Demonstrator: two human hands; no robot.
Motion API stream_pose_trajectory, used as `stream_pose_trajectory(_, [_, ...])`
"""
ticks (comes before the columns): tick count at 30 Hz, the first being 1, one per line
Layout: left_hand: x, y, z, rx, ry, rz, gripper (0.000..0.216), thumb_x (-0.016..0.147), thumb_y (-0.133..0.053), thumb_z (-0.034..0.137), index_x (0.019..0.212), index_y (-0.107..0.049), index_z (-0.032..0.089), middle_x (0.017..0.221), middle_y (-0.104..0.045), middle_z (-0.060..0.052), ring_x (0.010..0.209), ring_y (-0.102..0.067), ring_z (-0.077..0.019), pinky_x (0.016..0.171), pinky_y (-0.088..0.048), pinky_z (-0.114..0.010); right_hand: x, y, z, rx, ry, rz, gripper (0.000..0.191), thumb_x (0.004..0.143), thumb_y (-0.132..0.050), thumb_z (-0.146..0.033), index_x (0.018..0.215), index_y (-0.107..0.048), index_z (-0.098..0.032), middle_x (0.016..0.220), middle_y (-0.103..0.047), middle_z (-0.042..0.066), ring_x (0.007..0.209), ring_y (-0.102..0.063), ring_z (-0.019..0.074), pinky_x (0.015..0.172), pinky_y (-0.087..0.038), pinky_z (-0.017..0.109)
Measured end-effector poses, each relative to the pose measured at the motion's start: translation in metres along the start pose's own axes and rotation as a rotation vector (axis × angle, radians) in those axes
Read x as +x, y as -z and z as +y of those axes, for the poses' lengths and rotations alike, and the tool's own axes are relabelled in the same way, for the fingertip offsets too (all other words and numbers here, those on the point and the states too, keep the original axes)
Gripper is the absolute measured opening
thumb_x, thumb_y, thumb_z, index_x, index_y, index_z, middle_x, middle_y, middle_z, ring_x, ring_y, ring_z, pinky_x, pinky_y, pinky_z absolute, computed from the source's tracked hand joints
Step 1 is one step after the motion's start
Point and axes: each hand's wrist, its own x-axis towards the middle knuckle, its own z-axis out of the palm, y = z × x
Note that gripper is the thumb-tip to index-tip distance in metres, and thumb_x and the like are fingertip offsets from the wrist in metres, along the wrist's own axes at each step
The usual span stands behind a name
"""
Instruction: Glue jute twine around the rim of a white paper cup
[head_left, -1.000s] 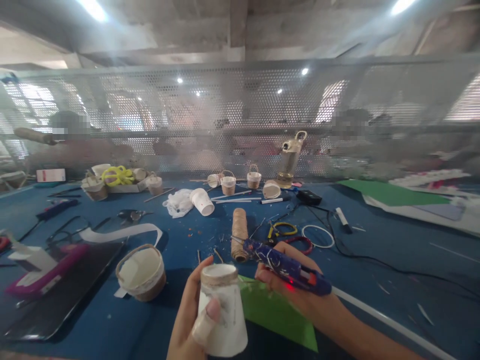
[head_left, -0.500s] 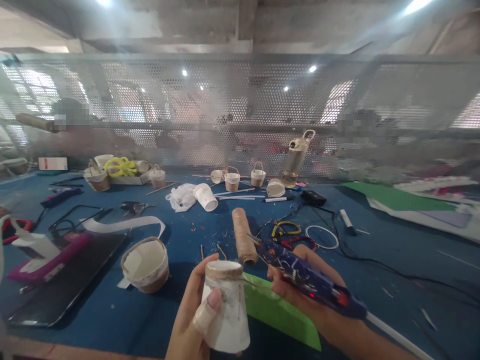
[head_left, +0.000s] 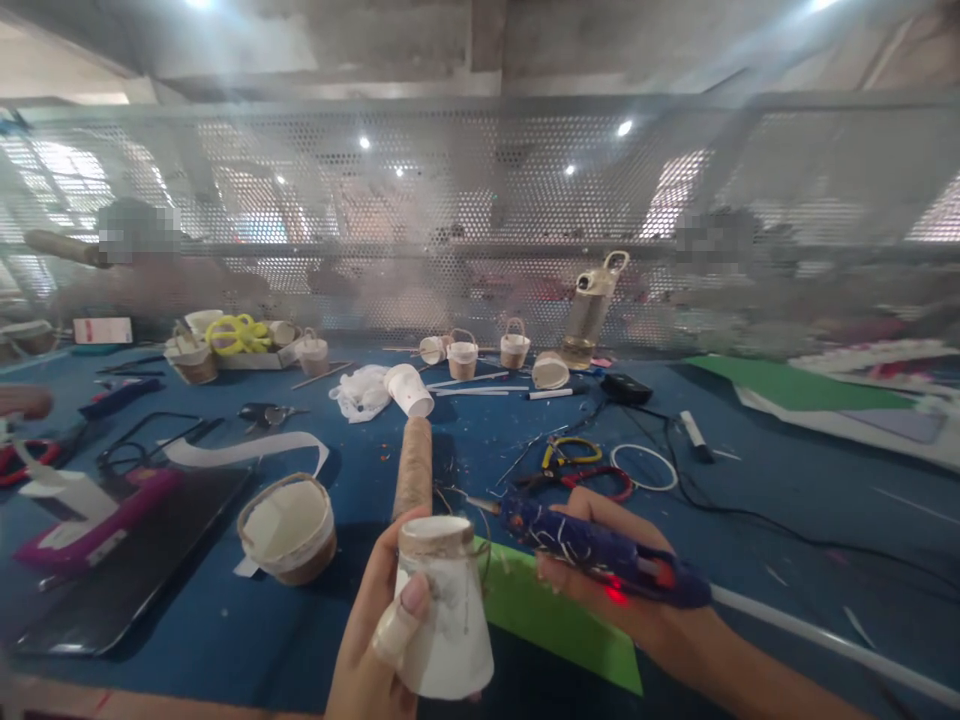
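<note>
My left hand [head_left: 382,620] is wrapped round a white paper cup [head_left: 448,640], held with its narrow end up and a band of twine around that end. A loose strand of twine curls off the cup's right side. In my right hand [head_left: 600,560] is a dark blue glue gun [head_left: 577,535], with a red light lit and a white glue stick [head_left: 810,645] out of its back. Its nozzle points left, just above and right of the cup, apart from it. Behind the cup lies a roll of brown twine [head_left: 415,465]. Under both hands is a green sheet [head_left: 562,625].
To the left stands a twine-trimmed cup [head_left: 289,530] beside a black tablet [head_left: 142,560]. Pliers with yellow handles [head_left: 574,452] and a white ring [head_left: 643,468] lie beyond the glue gun. Small baskets [head_left: 463,360] and a bottle [head_left: 589,315] stand along the mesh partition. Another person's hand [head_left: 26,402] shows at far left.
The twine roll has rolled left, from right of the cup to behind it. My right hand has brought the glue gun slightly left and lower its nozzle. The other person's hand has come further into view.
</note>
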Motion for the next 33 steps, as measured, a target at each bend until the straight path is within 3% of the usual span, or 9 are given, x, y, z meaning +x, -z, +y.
stream_pose_trajectory(3, [-0.001, -0.001, 0.0, -0.005, -0.034, 0.026, 0.068, 0.076, -0.093, 0.045, 0.133, -0.062, 0.024, 0.103, -0.078, -0.008, 0.077, -0.078, -0.0297, 0.037, -0.063, -0.031, 0.003, 0.001, 0.0, 0.023, 0.071, -0.038, 0.036, 0.093, -0.075, -0.036, 0.076, -0.047, -0.024, 0.072, -0.053, -0.005, 0.063, -0.046, 0.0129, 0.059, -0.037, 0.027])
stream_pose_trajectory(9, [-0.001, -0.004, 0.002, 0.021, -0.043, 0.016, 0.07, 0.08, -0.09, 0.044, 0.137, -0.055, 0.022, 0.098, -0.08, -0.007, 0.054, -0.073, -0.0205, 0.037, -0.063, -0.03, 0.003, 0.003, 0.01, 0.057, 0.171, -0.11, 0.032, 0.094, -0.071, -0.029, 0.074, -0.047, -0.023, 0.074, -0.054, -0.004, 0.067, -0.048, 0.0144, 0.062, -0.037, 0.028])
stream_pose_trajectory(16, [-0.001, -0.004, 0.001, -0.019, -0.037, 0.063, 0.07, 0.07, -0.097, 0.044, 0.129, -0.064, 0.025, 0.112, -0.078, -0.009, 0.083, -0.08, -0.0324, 0.037, -0.063, -0.033, 0.001, 0.01, 0.011, -0.221, 0.156, -0.124, 0.031, 0.082, -0.067, -0.02, 0.071, -0.038, -0.024, 0.067, -0.043, -0.006, 0.061, -0.036, 0.0132, 0.056, -0.026, 0.029])
stream_pose_trajectory(18, [-0.002, -0.005, 0.0, 0.011, -0.07, 0.081, 0.066, 0.072, -0.095, 0.044, 0.128, -0.066, 0.024, 0.109, -0.079, -0.009, 0.086, -0.08, -0.0316, 0.044, -0.063, -0.03, 0.001, 0.013, 0.008, -0.266, 0.153, -0.124, 0.031, 0.08, -0.065, -0.019, 0.071, -0.036, -0.025, 0.066, -0.042, -0.006, 0.06, -0.035, 0.0132, 0.056, -0.026, 0.029])
stream_pose_trajectory(23, [-0.006, -0.012, -0.006, 0.139, -0.205, 0.196, 0.062, 0.074, -0.092, 0.049, 0.127, -0.068, 0.027, 0.115, -0.081, -0.008, 0.103, -0.078, -0.0286, 0.081, -0.064, -0.032, 0.0, 0.017, 0.005, -0.324, 0.156, -0.136, 0.031, 0.075, -0.063, -0.014, 0.072, -0.035, -0.025, 0.064, -0.04, -0.007, 0.059, -0.034, 0.0127, 0.055, -0.024, 0.029])
stream_pose_trajectory(33, [-0.007, -0.016, -0.012, 0.265, -0.319, 0.218, 0.059, 0.08, -0.089, 0.046, 0.131, -0.065, 0.028, 0.124, -0.079, -0.008, 0.112, -0.074, -0.0281, 0.086, -0.061, -0.029, -0.003, 0.015, -0.001, -0.382, 0.265, -0.119, 0.028, 0.073, -0.062, -0.019, 0.073, -0.034, -0.025, 0.062, -0.038, -0.008, 0.054, -0.031, 0.0111, 0.052, -0.021, 0.03])
